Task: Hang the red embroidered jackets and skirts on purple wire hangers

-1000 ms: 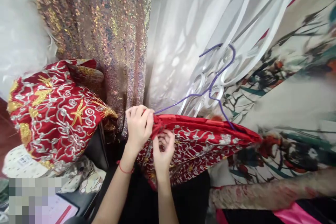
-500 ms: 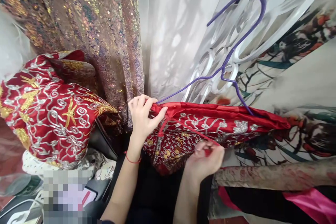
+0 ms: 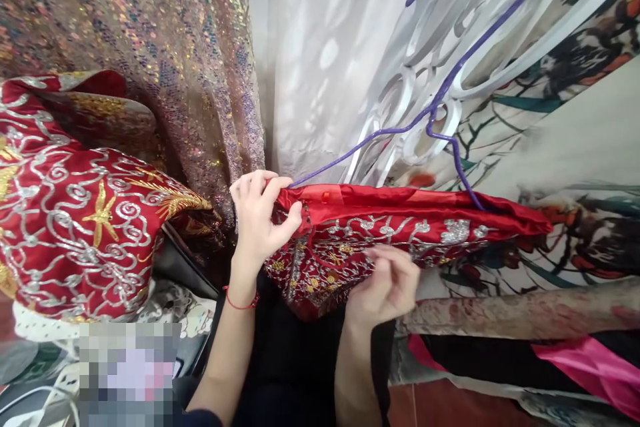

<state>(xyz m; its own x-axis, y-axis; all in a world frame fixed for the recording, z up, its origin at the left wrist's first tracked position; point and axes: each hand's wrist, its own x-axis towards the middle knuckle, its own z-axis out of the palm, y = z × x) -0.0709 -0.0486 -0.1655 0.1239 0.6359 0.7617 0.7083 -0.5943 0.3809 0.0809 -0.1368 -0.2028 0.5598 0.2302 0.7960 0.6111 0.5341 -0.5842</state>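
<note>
A red skirt-like garment (image 3: 390, 230) with silver and gold embroidery hangs from a purple wire hanger (image 3: 385, 131), its satin top edge upward. My left hand (image 3: 260, 217) is closed on the left end of that edge, thumb in front, beside small dark hooks. From near my left thumb a thin red cord (image 3: 320, 263) curves slackly toward my right hand (image 3: 383, 283). The fingers of my right hand are pinched together in front of the embroidery, seemingly at the cord's end. What lies between those fingertips is mostly hidden.
Another red embroidered piece (image 3: 100, 227) is heaped at left over a black chair-like object (image 3: 187, 263). A sequined curtain (image 3: 200, 67) hangs behind it. White scrollwork (image 3: 395, 100) backs the hanger. Floral fabric (image 3: 590, 253) and pink satin (image 3: 590, 373) are at right.
The cord was stretched straight to my right hand and now sags. My right hand has moved slightly up and left. My left hand still grips the top edge; the camera view has shifted.
</note>
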